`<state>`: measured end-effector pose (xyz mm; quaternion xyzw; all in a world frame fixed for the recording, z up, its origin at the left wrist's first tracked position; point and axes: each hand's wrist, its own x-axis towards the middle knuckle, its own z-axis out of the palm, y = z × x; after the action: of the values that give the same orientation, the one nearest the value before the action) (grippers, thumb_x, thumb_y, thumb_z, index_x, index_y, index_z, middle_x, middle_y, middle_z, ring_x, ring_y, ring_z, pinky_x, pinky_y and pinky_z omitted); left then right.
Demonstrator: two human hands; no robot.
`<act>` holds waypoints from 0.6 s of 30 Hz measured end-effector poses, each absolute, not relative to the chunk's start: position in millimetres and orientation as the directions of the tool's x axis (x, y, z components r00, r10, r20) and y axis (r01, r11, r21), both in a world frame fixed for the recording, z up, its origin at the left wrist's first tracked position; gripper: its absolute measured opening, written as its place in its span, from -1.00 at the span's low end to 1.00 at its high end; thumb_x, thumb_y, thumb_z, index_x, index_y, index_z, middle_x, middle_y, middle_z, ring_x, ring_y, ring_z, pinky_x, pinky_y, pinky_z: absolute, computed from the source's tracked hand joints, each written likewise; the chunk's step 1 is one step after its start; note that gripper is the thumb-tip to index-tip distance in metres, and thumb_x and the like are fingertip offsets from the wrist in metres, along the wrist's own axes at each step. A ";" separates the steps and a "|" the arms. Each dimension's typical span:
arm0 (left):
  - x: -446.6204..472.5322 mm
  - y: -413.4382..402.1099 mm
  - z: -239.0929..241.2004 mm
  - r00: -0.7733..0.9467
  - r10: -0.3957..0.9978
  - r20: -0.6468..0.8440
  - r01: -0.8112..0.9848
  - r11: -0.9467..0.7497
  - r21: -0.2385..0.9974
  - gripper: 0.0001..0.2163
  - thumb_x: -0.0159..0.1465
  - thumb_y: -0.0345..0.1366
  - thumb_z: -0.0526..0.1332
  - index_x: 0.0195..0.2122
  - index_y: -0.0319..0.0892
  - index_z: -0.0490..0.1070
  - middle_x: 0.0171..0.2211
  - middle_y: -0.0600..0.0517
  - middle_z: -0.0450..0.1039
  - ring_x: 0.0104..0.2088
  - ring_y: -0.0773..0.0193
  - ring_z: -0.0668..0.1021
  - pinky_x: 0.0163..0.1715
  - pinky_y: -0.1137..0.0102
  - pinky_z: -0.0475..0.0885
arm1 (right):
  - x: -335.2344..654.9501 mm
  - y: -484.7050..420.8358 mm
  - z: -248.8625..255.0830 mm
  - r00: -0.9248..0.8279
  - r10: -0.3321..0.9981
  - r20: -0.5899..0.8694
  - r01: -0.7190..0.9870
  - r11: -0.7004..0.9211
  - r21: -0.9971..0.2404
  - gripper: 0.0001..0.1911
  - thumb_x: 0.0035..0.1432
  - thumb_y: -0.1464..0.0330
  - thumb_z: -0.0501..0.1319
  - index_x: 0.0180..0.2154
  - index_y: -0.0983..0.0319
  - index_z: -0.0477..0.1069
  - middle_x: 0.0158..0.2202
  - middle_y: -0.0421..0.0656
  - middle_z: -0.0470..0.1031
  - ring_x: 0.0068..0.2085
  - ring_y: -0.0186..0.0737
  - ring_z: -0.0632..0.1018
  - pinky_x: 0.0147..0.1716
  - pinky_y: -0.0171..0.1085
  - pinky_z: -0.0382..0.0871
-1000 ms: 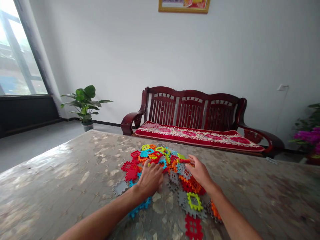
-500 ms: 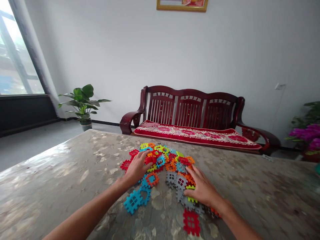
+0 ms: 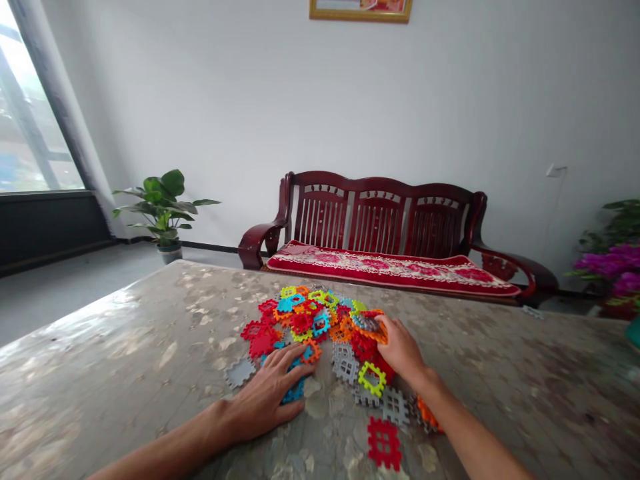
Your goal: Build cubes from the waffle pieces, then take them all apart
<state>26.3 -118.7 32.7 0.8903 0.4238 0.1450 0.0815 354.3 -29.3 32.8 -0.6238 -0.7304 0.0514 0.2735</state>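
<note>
My left hand lies palm down with fingers spread over blue toothed plastic tiles and touches the edge of an orange window tile. At the right of the heap, my right hand has its thumb and fingers closed on an orange tile, with a blue-grey tile against it. Red tiles sit just below these fingers. Near the right wrist are a lime-green frame tile and grey window tiles.
A heap of interlocking tiles in mixed colours covers the table's middle. One red window tile lies nearest me, and a grey plate tile is left of my hand. Beyond the patterned table stands a wooden bench.
My left hand has moved from the heap down toward me, onto the blue tiles. My right hand has moved up and closed on an orange tile. The green and grey tiles have shifted.
</note>
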 end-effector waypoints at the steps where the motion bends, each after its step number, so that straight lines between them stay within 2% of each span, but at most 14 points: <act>1: 32.7 -114.0 33.4 0.594 0.777 0.210 0.728 -0.630 0.271 -0.53 0.21 -0.25 0.24 0.17 0.11 0.35 0.35 -0.03 0.14 0.30 -0.04 0.25 0.23 0.01 0.27 | 354.8 -23.9 34.2 -0.050 0.941 0.334 0.868 0.206 -0.453 -0.46 -0.08 0.57 0.14 -0.01 0.14 0.43 -0.12 -0.12 0.52 -0.09 -0.13 0.54 -0.07 -0.22 0.39; 4: 53.4 -98.0 39.0 0.585 0.763 0.276 0.713 -0.646 0.274 -0.76 0.28 -0.29 0.17 -0.06 0.06 0.51 0.24 0.04 0.32 0.18 0.11 0.40 0.17 0.17 0.36 | 356.2 -6.9 42.0 0.074 0.948 0.309 0.764 0.145 -0.629 -0.51 -0.09 0.52 0.16 -0.06 0.15 0.44 -0.16 -0.14 0.56 -0.13 -0.13 0.56 -0.09 -0.20 0.42; 6: 65.0 -85.2 44.9 0.569 0.754 0.328 0.713 -0.652 0.259 -0.77 0.34 -0.30 0.10 -0.10 0.04 0.53 0.19 0.05 0.37 0.14 0.18 0.43 0.16 0.23 0.37 | 357.8 1.9 48.5 0.131 0.951 0.280 0.637 0.136 -0.759 -0.53 -0.06 0.44 0.18 -0.03 0.15 0.43 -0.13 -0.14 0.57 -0.13 -0.12 0.57 -0.07 -0.18 0.44; 8: 72.9 -71.4 50.7 0.540 0.746 0.390 0.735 -0.644 0.215 -0.78 0.36 -0.26 0.09 -0.15 0.02 0.55 0.13 0.02 0.42 0.14 0.17 0.43 0.17 0.21 0.34 | 361.3 5.0 53.8 0.092 0.964 0.248 0.496 0.171 -0.851 -0.45 -0.02 0.32 0.21 0.08 0.14 0.38 -0.02 -0.11 0.54 -0.09 -0.10 0.57 -0.06 -0.13 0.46; 10: 76.7 -59.6 54.8 0.503 0.730 0.462 0.759 -0.629 0.168 -0.80 0.35 -0.22 0.13 -0.19 0.02 0.57 0.10 0.02 0.44 0.14 0.14 0.42 0.21 0.15 0.29 | 368.3 0.7 56.7 -0.001 0.974 0.228 0.413 0.208 -0.887 -0.31 -0.02 0.21 0.25 0.19 0.14 0.30 0.16 -0.04 0.42 0.02 -0.03 0.54 -0.01 -0.07 0.45; 12: 77.2 -53.6 55.8 0.460 0.723 0.516 0.786 -0.602 0.141 -0.81 0.33 -0.23 0.16 -0.16 0.05 0.58 0.12 0.02 0.43 0.16 0.12 0.39 0.25 0.10 0.23 | 380.0 -11.8 56.7 -0.085 0.971 0.225 0.435 0.239 -0.868 -0.20 -0.04 0.11 0.30 0.25 0.13 0.23 0.31 0.01 0.22 0.20 0.07 0.39 0.09 -0.01 0.37; 14: 76.1 -55.5 53.4 0.447 0.720 0.531 0.798 -0.590 0.128 -0.77 0.33 -0.22 0.15 -0.04 0.09 0.54 0.17 0.02 0.38 0.20 0.10 0.35 0.28 0.03 0.15 | 396.0 -31.7 53.9 -0.174 0.956 0.235 0.532 0.292 -0.795 -0.12 -0.06 0.02 0.34 0.28 0.10 0.20 0.38 -0.01 0.06 0.34 0.12 0.18 0.21 0.05 0.22; 16: 75.7 -64.1 48.7 0.486 0.728 0.484 0.784 -0.608 0.126 -0.68 0.32 -0.16 0.17 0.09 0.14 0.44 0.24 0.01 0.30 0.25 0.05 0.29 0.30 -0.05 0.07 | 413.1 -57.2 48.6 -0.279 0.931 0.234 0.622 0.361 -0.695 0.00 -0.15 -0.01 0.41 0.30 0.09 0.18 0.41 -0.01 -0.02 0.38 0.15 0.08 0.30 0.10 0.04; 18: 78.4 -75.7 43.8 0.562 0.728 0.392 0.745 -0.652 0.141 -0.54 0.26 -0.04 0.22 0.20 0.17 0.33 0.31 -0.03 0.19 0.30 -0.05 0.20 0.30 -0.14 0.00 | 426.4 -84.1 41.6 -0.372 0.913 0.168 0.694 0.394 -0.602 0.13 -0.27 0.00 0.47 0.33 0.07 0.14 0.43 0.01 -0.07 0.38 0.19 0.06 0.32 0.09 -0.02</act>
<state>78.4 -75.7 43.8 0.8836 0.4168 0.2125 -0.0204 426.4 -84.1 41.6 -0.5036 -0.7979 0.2224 0.2454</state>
